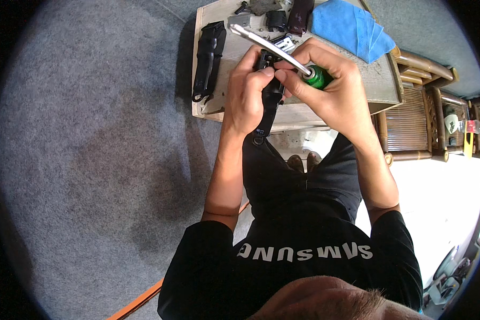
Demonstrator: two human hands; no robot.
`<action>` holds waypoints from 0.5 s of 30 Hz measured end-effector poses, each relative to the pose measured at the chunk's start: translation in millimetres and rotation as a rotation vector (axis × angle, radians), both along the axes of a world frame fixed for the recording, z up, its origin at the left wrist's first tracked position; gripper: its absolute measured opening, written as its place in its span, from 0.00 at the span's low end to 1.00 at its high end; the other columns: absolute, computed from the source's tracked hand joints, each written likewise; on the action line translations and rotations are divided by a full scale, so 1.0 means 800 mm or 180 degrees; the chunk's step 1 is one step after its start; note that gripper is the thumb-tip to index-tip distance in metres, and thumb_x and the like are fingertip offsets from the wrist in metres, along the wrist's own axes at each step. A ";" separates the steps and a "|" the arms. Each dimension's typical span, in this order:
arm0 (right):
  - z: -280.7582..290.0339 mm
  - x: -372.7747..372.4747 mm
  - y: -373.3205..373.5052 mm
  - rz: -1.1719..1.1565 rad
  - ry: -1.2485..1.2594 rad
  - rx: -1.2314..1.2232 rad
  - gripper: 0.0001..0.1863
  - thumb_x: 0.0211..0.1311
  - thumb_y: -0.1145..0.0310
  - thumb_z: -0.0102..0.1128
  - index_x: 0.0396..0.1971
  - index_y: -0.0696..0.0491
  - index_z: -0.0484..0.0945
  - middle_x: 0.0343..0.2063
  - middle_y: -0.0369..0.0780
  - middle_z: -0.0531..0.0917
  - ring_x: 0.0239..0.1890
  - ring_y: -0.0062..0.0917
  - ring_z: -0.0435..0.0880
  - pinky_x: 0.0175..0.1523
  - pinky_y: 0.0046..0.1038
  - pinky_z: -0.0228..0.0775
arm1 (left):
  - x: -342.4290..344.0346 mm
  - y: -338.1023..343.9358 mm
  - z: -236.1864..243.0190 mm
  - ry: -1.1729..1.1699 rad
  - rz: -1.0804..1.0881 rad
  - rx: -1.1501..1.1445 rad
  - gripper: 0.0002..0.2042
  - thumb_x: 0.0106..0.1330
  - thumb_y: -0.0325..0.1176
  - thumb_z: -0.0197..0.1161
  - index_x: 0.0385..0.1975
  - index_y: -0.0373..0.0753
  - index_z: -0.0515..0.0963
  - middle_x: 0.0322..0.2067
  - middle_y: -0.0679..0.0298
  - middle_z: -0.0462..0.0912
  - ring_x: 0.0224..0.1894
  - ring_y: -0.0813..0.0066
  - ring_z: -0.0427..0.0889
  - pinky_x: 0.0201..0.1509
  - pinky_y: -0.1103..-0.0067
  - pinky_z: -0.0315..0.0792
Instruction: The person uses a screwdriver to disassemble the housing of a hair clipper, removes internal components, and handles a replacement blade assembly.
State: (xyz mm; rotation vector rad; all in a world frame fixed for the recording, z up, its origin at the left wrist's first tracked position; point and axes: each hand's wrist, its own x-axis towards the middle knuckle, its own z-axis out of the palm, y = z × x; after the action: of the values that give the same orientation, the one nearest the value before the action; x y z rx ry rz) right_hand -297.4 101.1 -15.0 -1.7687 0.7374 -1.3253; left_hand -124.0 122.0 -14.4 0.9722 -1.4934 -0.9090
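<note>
My left hand (245, 101) is closed around a black hair clipper (270, 109), which is held upright over the table's near edge with its hanging loop toward me. My right hand (338, 93) has a screwdriver (266, 45) tucked in it. Its green handle sits in the palm and its long metal shaft points to the far left, above the clipper. The right thumb and index finger pinch at the clipper's upper part, and any small piece between them is hidden. A silver metal part (286, 42) lies just beyond the hands.
On the wooden table (226, 88), a long black clipper housing (208, 58) lies at the left. A small black part (276, 20), a dark maroon cover (301, 16) and a folded blue cloth (344, 26) lie at the back. Bamboo chairs (408, 125) stand at the right.
</note>
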 end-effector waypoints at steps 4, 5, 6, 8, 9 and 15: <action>0.009 0.001 0.001 -0.0005 -0.0059 0.0199 0.06 0.59 0.76 0.71 0.34 0.60 0.83 0.29 0.38 0.83 0.30 0.20 0.86 0.35 0.25 0.76 | 0.004 0.000 -0.012 0.0713 -0.0363 0.0441 0.17 0.67 0.39 0.44 0.42 0.32 0.74 0.26 0.59 0.82 0.28 0.76 0.81 0.34 0.79 0.75; 0.011 0.001 0.001 0.0020 -0.0099 0.0162 0.05 0.61 0.77 0.70 0.34 0.61 0.83 0.29 0.37 0.82 0.28 0.19 0.86 0.33 0.24 0.75 | 0.001 0.002 -0.010 0.0743 -0.0332 0.0449 0.16 0.71 0.39 0.43 0.41 0.33 0.73 0.25 0.60 0.81 0.27 0.77 0.81 0.34 0.81 0.74; 0.011 0.001 0.002 0.0045 -0.0139 0.0126 0.04 0.63 0.77 0.69 0.34 0.61 0.83 0.28 0.36 0.82 0.27 0.18 0.86 0.31 0.22 0.75 | 0.000 0.001 -0.011 0.0745 -0.0333 0.0448 0.16 0.71 0.39 0.43 0.41 0.33 0.73 0.25 0.60 0.81 0.27 0.77 0.81 0.34 0.81 0.74; 0.011 0.001 0.002 0.0055 -0.0132 0.0073 0.04 0.64 0.77 0.68 0.34 0.61 0.83 0.28 0.36 0.82 0.27 0.17 0.86 0.31 0.21 0.75 | 0.000 -0.002 -0.013 0.0566 -0.0191 0.0474 0.17 0.75 0.41 0.41 0.40 0.33 0.72 0.25 0.60 0.80 0.27 0.77 0.81 0.33 0.82 0.74; 0.011 0.001 0.001 0.0065 -0.0126 0.0021 0.03 0.64 0.78 0.68 0.35 0.61 0.83 0.28 0.35 0.81 0.26 0.17 0.87 0.30 0.20 0.74 | 0.000 -0.002 -0.012 0.0567 -0.0192 0.0474 0.17 0.75 0.41 0.41 0.40 0.33 0.72 0.25 0.60 0.80 0.27 0.77 0.81 0.33 0.82 0.74; 0.012 -0.007 -0.002 -0.0127 0.0308 -0.0539 0.06 0.55 0.79 0.71 0.34 0.59 0.84 0.30 0.38 0.84 0.32 0.22 0.87 0.37 0.25 0.77 | 0.005 -0.001 -0.013 0.0312 -0.0180 0.0317 0.18 0.77 0.42 0.42 0.40 0.33 0.72 0.29 0.58 0.81 0.26 0.76 0.82 0.31 0.80 0.75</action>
State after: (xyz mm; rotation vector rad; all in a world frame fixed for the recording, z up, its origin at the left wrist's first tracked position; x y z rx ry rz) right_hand -303.2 99.8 -5.2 -1.9734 0.7348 -1.3706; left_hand -119.9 121.0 -24.5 0.9474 -1.4096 -1.0655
